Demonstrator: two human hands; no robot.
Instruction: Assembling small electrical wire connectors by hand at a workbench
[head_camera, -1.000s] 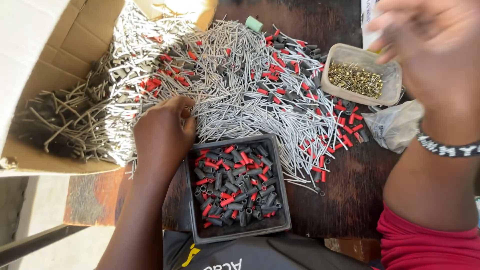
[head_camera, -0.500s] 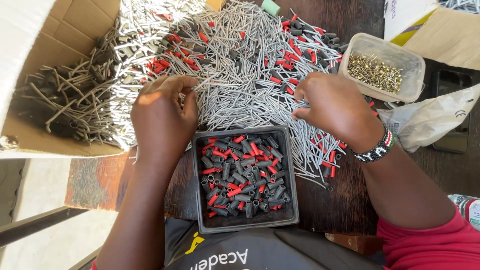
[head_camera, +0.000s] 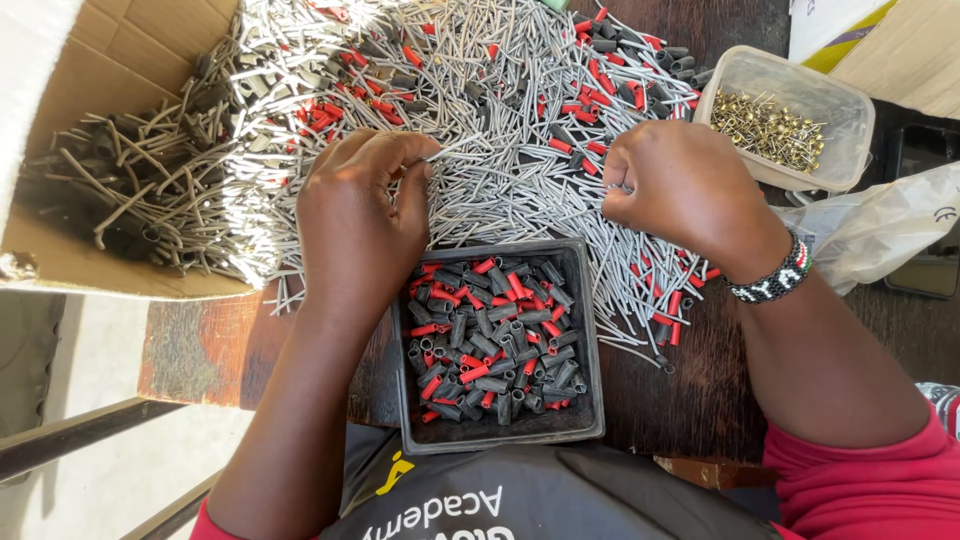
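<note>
Pinching one thin grey pin (head_camera: 462, 152) in the left hand (head_camera: 355, 215), fingers curled tight. Closing the right hand (head_camera: 680, 190) over the pin pile (head_camera: 500, 110), grip hidden, cannot tell. Sitting just below both hands: black tray (head_camera: 590, 400) of red and grey caps. Resting beyond the right hand: clear tub (head_camera: 800, 90).

**A:** What sort of place am I looking down on?

**B:** I see a small workshop, a hand-assembly bench. A dark wooden table (head_camera: 700, 400) is heaped with thin grey metal pins (head_camera: 520, 150). I also see a black tray (head_camera: 590, 340) of red and grey sleeves (head_camera: 495, 335), a clear tub (head_camera: 790, 75) of brass pins, and a cardboard box (head_camera: 110, 50) of bent wires.
</note>
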